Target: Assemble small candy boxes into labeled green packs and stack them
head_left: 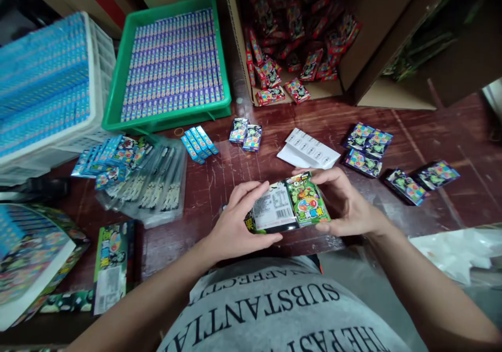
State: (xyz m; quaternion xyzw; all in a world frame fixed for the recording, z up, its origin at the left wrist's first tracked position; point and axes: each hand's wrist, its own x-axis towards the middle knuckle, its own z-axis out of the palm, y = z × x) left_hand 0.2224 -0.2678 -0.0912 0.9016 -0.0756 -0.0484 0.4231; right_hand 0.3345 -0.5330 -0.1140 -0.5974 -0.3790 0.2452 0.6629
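Both my hands hold one printed packet (288, 205) just above the near edge of the dark red table (219, 179). The packet shows a white barcode label on its left half and a green cartoon picture on its right half. My left hand (235, 224) grips its left end, fingers curled over the top and thumb underneath. My right hand (341, 205) grips the right end in the same way. Two small purple packets (246, 133) lie on the table beyond my hands.
A green tray (117, 106) of purple boxes and a white crate (100, 43) of blue boxes stand at the back left. An open cardboard box (235, 33) holds red packets. White label sheets (308, 150), clear bags (157, 184), blue sticks (199, 144) and dark packets (366, 150) lie around.
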